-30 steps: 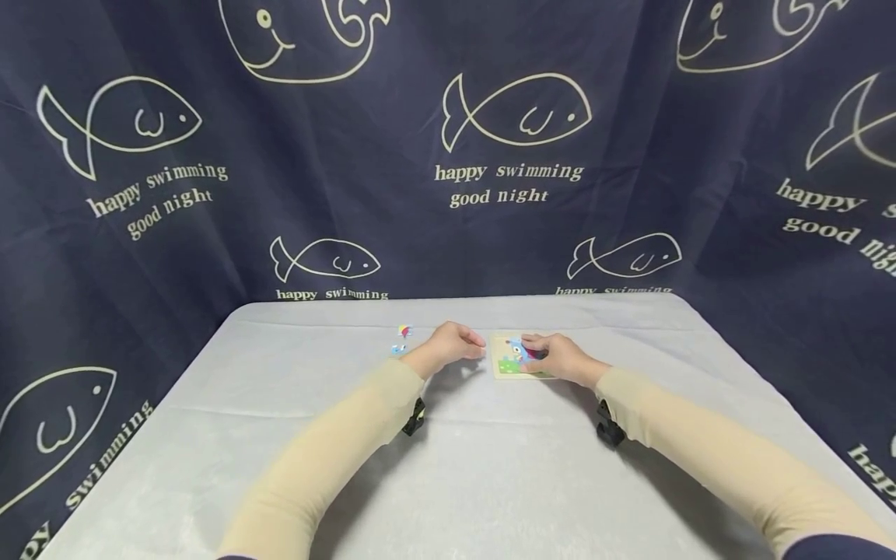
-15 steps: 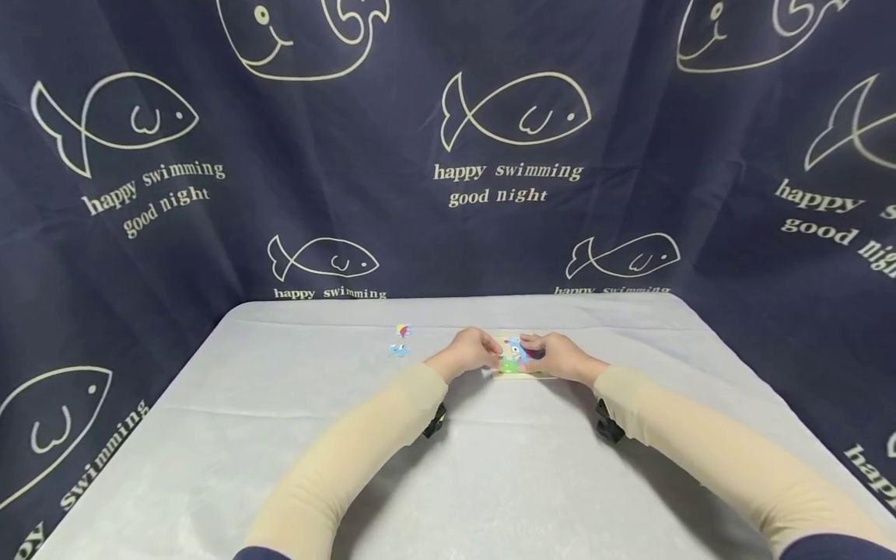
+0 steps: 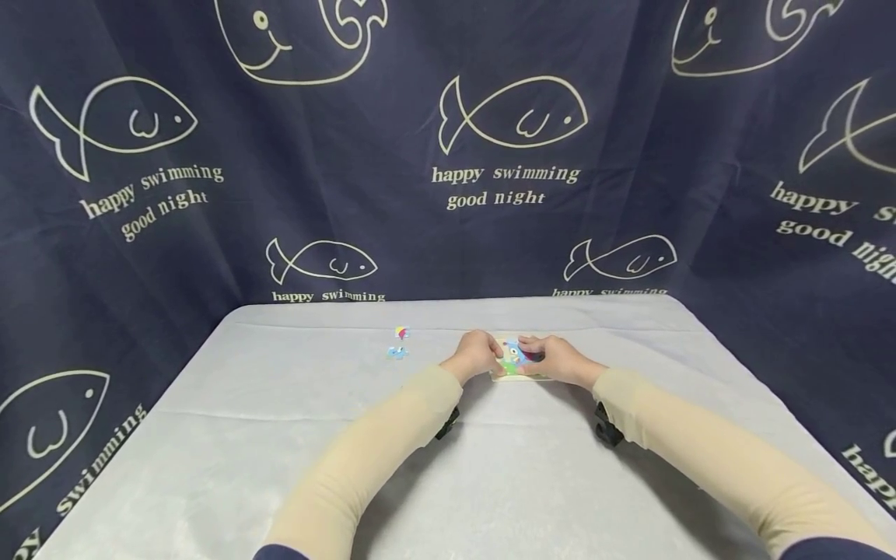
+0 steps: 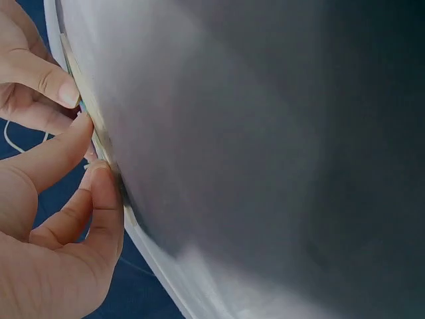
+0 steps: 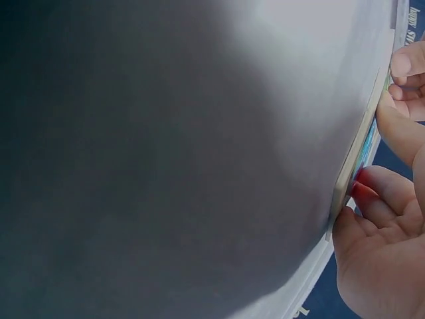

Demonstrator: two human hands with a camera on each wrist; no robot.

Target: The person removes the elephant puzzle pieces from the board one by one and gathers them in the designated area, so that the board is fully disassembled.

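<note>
A small jigsaw board (image 3: 521, 378) with a pale wooden rim lies between both hands. Its picture shows a blue figure (image 3: 512, 354) with a round eye above green ground. At its left end, my left hand (image 3: 476, 354) pinches a small puzzle piece between thumb and fingertips; only a pale edge (image 4: 88, 165) of it shows in the left wrist view. My right hand (image 3: 560, 362) holds the board's right part, with bent fingers and thumb spread over the picture and against the rim (image 5: 346, 173). The picture beneath the right palm is hidden.
Two loose puzzle pieces lie left of the hands: a yellow-and-red one (image 3: 401, 332) and a light blue one (image 3: 397, 353). A pale cloth covers the table (image 3: 490, 482). Behind it hangs a dark blue curtain (image 3: 413, 233) with fish drawings.
My left hand has moved right, from beside the board onto its left part, carrying the small piece. The right hand stays on the board.
</note>
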